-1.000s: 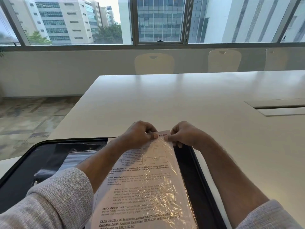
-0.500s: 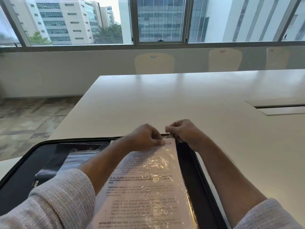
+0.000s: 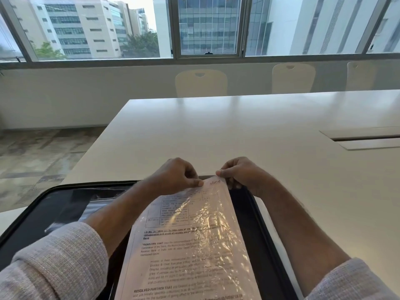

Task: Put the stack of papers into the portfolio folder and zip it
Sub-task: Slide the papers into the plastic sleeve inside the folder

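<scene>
The folder [image 3: 249, 215] is black inside, with a black rim. The papers [image 3: 188, 252] are white with black print and a grey "slice" mark, under clear, glinting plastic. Both sleeves [image 3: 58, 263] are pale grey knit. The table [image 3: 238, 131] is plain white; the chairs [image 3: 201, 83] are cream.

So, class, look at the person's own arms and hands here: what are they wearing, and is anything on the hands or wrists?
Both arms wear light grey knitted sleeves with a fine ribbed texture, pushed up so the forearms are bare. The left sleeve bunches near the elbow; the right sleeve shows at the lower right corner. The left hand and right hand are bare: no gloves, rings, watch or bands show.
</scene>
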Demonstrator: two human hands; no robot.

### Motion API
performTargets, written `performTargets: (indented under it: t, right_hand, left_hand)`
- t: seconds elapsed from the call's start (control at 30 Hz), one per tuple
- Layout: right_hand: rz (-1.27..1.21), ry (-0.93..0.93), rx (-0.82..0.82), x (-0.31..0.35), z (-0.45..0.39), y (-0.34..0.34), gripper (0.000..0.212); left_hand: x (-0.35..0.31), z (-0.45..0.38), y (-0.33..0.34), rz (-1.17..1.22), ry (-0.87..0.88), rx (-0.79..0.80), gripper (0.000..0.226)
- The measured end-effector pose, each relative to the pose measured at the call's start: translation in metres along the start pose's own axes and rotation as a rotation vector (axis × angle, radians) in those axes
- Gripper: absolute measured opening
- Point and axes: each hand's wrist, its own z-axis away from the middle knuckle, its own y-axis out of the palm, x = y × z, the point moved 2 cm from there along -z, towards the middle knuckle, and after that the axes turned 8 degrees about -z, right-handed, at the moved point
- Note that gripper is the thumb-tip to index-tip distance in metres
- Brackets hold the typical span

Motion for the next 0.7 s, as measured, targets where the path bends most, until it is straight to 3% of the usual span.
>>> performTargets:
  t: [0.2, 0.4, 0.7]
  right_hand:
    - [-0.07, -0.033, -0.026, -0.001, 0.001, 0.005, 0.022]
    - [-0.052, -0.034, -0.058, 0.0, 0.003, 0.007, 0.023]
    - [-0.01, -0.031, -0.072, 0.0, 0.004, 0.009, 0.02]
  left_hand:
    - [-0.008, 0.006, 0.005, 0.061, -0.042, 0.182, 0.019]
    - [0.005, 0.012, -0.005, 0.007, -0.105, 0.214, 0.033]
    - [0.066, 0.034, -0.026, -0.192, -0.126, 0.015, 0.038]
